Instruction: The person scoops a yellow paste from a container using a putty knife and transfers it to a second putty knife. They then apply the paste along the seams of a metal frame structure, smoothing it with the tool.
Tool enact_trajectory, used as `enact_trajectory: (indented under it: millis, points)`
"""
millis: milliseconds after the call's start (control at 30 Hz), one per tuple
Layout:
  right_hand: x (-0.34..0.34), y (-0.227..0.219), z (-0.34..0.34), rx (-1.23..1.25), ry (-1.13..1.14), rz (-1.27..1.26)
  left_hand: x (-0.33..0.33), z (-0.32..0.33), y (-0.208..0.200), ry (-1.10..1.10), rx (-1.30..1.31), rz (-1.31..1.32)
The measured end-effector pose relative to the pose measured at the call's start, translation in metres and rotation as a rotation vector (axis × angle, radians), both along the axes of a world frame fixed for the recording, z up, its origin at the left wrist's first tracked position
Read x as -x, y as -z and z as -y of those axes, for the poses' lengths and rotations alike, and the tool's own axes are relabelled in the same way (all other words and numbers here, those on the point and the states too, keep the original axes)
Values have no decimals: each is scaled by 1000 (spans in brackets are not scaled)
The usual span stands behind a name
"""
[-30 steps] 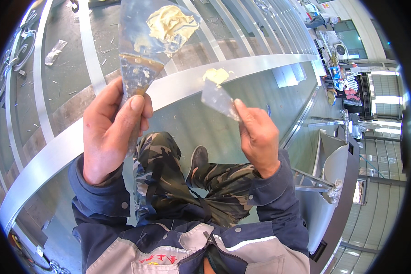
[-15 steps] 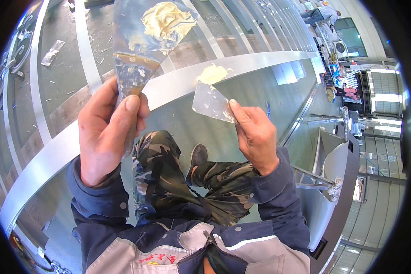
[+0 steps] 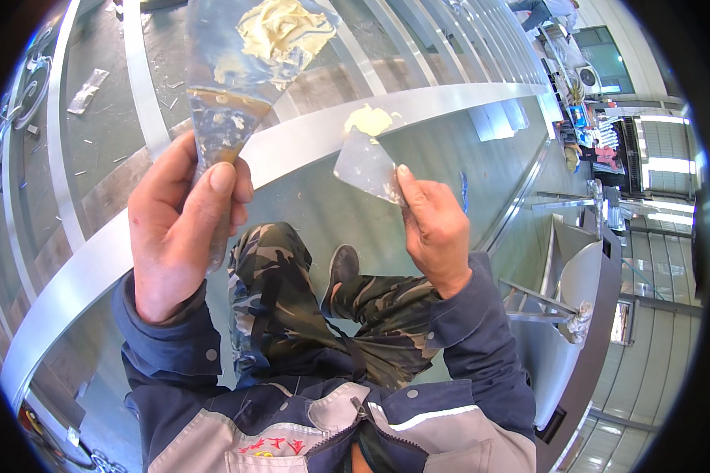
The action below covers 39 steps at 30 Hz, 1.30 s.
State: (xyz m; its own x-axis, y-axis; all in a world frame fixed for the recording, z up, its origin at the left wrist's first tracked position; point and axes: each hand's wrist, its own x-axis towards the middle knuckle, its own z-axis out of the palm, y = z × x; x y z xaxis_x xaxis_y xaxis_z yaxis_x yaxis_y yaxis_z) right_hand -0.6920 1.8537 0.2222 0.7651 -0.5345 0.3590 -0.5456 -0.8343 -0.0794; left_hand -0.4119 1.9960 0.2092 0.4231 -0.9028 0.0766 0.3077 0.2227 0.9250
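Note:
My left hand [image 3: 173, 229] is closed round the handle of a wide putty knife [image 3: 217, 67], held up at the upper left. On its blade sits a thick lump of cream putty [image 3: 284, 30], with smears around it. Right of the middle, my right hand [image 3: 438, 236] pinches a small flat putty knife [image 3: 365, 167] between thumb and fingers. A dab of pale yellow putty [image 3: 369, 119] clings to that blade's far edge. Behind both tools runs a long silver metal bar [image 3: 292, 154] of a frame; the view does not show whether the small blade touches it.
Parallel metal bars [image 3: 63, 142] of the frame stretch beyond my hands, over a littered grey floor. Curled metal scrollwork [image 3: 30, 91] lies at far left. A white-grey metal trough-like piece [image 3: 564, 268] stands to the right. Another person [image 3: 548, 9] is at the far upper right.
Both hands have shifted slightly left with their putty knives. The small putty knife has also risen a little and turned slightly.

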Motion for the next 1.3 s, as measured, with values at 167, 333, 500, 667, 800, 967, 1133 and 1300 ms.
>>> enact_trajectory:
  millis: [167,333,500,667,800,967,1133,1300]
  points:
    - [-3,6,-10,10,-25,-6,-1,1,0,3,4,31]
    - [-3,8,-17,12,-39,-26,-1,0,0,7,1,19]
    - [-3,3,-24,-51,-50,-25,0,0,-1,-8,-1,13]
    - [-2,-9,-26,-77,-71,36,-1,0,0,2,-7,20]
    - [-4,-5,-17,-43,-8,7,-1,0,-2,12,9,9]
    - [0,-4,-19,6,-38,9,-1,2,0,26,16,10]
    - [1,-17,-14,-8,-45,-52,-2,1,2,25,39,-6]
    - [0,-39,-25,-319,-37,114,0,-1,-4,22,-33,-21]
